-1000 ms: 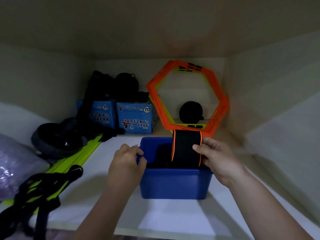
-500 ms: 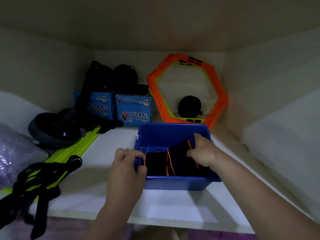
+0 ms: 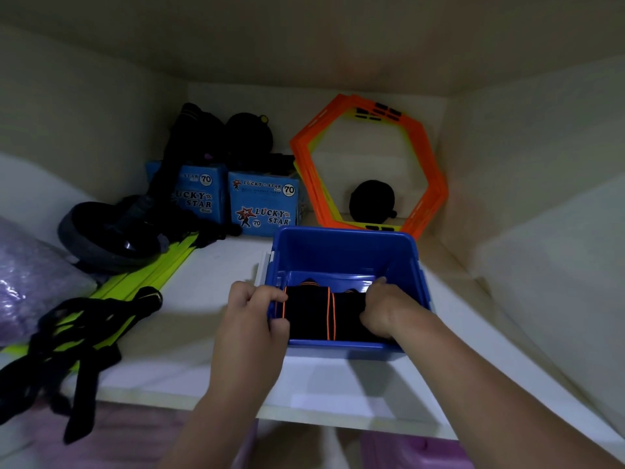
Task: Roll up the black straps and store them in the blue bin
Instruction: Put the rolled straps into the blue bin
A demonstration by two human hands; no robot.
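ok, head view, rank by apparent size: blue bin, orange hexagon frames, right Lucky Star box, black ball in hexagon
blue bin and orange hexagon frames: alike, bin nearer, unranked
right Lucky Star box
black ball

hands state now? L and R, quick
Left hand: fingers curled over the left rim of the blue bin, gripping it.
Right hand: inside the bin, fingers curled on the right rolled strap.

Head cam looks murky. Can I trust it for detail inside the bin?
Head view: dim light, no glare; the rolled straps in the blue bin read as black masses, only their orange edging distinct; the shelf edges bow from wide-angle distortion; no motion blur.
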